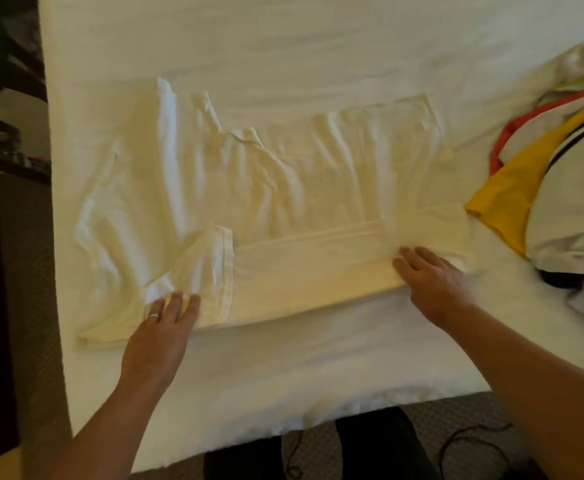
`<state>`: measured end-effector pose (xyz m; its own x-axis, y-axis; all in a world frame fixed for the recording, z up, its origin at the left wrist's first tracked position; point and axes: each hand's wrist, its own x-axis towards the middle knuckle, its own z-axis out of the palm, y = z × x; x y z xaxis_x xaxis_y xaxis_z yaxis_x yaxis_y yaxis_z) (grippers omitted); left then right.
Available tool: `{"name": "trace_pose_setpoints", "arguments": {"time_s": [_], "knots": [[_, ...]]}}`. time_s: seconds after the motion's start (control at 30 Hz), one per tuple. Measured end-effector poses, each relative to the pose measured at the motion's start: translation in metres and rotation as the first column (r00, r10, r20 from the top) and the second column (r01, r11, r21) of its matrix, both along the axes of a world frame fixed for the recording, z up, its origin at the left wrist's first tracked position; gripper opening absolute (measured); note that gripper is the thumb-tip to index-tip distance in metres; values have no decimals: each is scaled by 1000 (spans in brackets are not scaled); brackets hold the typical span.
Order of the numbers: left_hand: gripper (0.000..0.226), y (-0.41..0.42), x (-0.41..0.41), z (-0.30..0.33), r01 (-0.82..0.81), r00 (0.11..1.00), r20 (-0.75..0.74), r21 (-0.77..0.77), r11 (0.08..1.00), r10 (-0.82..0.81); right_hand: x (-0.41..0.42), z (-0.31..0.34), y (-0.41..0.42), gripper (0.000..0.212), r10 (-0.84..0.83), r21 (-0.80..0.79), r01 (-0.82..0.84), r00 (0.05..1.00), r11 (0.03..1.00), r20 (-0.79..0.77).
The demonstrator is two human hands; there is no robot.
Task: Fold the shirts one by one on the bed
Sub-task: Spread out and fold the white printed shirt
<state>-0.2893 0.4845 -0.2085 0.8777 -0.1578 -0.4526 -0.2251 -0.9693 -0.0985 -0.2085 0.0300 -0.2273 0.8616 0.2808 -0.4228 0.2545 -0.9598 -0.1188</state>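
the wrinkled cream cotton shirt (249, 188) lies lengthwise left-to-right across the white bed (283, 36), its folded near edge under the flat, empty left hand (165, 317) and right hand (429, 275).

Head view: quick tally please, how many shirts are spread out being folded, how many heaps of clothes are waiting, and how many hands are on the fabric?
Cream short-sleeved shirt spread flat on the white bed: 1
Heap of mixed-colour clothes at the right edge: 1; garments inside cannot be counted
Hands resting flat on the shirt: 2, left hand and right hand
Total: 4
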Motion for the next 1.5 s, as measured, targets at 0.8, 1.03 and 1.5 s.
{"name": "trace_pose_setpoints", "arguments": {"time_s": [0.8, 1.03, 1.5], "knots": [[75, 41, -30, -18, -132, 990, -45, 106, 986, 137, -30, -12, 87, 67, 390, -103, -393, 920, 914, -46], [71, 15, -10, 1, -203, 976, -61, 124, 971, 211, -8, 3, 118, 44, 131, 57, -125, 985, 990, -115], [38, -61, 216, 4, -305, 949, 4, -252, 918, 317, 186, 4, 83, 32, -196, 144, 187, 979, 972, 55]]}}
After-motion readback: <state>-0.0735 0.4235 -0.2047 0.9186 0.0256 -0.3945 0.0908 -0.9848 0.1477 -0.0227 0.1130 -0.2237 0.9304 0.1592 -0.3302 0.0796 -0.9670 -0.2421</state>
